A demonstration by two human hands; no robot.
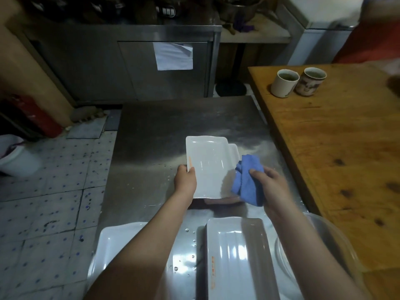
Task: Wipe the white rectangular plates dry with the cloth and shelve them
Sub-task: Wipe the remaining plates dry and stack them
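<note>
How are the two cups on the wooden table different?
The left cup is plain and pale; the right cup has a brownish picture on its side. The left cup stands nearer the wooden table's left edge. Both stand upright, side by side, holding greenish liquid.

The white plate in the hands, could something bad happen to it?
It might slip: the left hand grips the plate by one edge only, over the steel table, while the right hand holds the blue cloth at its other side.
Water drops lie on the table, so a dried plate set there may get wet again.
The forearms pass over the waiting plates and could bump them.
</note>
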